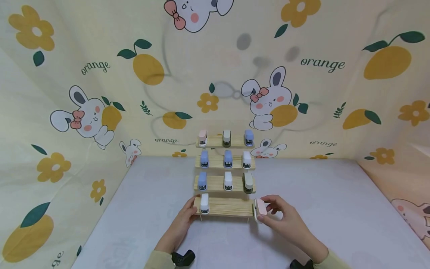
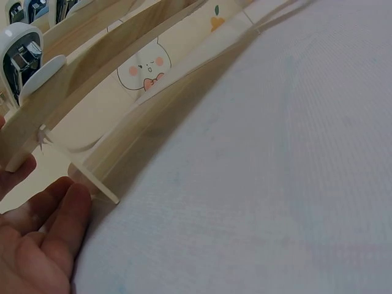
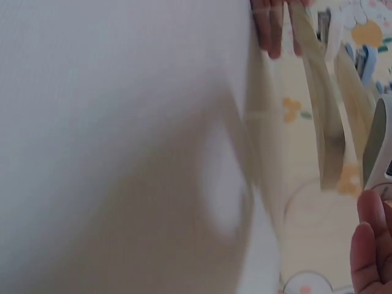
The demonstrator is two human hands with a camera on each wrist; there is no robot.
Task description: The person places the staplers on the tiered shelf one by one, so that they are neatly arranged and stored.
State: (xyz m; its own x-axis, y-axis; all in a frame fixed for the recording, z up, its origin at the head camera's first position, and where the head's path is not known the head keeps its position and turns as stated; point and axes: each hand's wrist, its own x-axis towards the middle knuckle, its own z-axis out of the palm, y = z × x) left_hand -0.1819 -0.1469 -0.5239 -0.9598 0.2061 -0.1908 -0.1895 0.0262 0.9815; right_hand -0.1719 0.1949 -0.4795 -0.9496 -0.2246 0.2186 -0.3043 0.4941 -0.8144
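Note:
My right hand [image 1: 284, 213] pinches a small pink and white stapler [image 1: 261, 207] at the right end of the lowest wooden shelf [image 1: 231, 207]. Only the edge of that stapler [image 3: 378, 138] enters the right wrist view, with fingertips [image 3: 369, 211] against it. At the other end of the same shelf, my left hand [image 1: 184, 221] grips the board's end. The left wrist view puts its fingers [image 2: 67, 211] beside the stand's leg, below the board. A white stapler [image 1: 204, 204] stands upright on the shelf's left end, close to this hand.
Three higher shelves rise behind in steps, each with three staplers: blue ones [image 1: 228, 158], white ones [image 1: 228, 181], grey ones [image 1: 248, 182] and a pink one [image 1: 203, 137]. The stand rests on a white-covered table [image 1: 134, 231]. Printed cloth [image 1: 215, 56] hangs around it.

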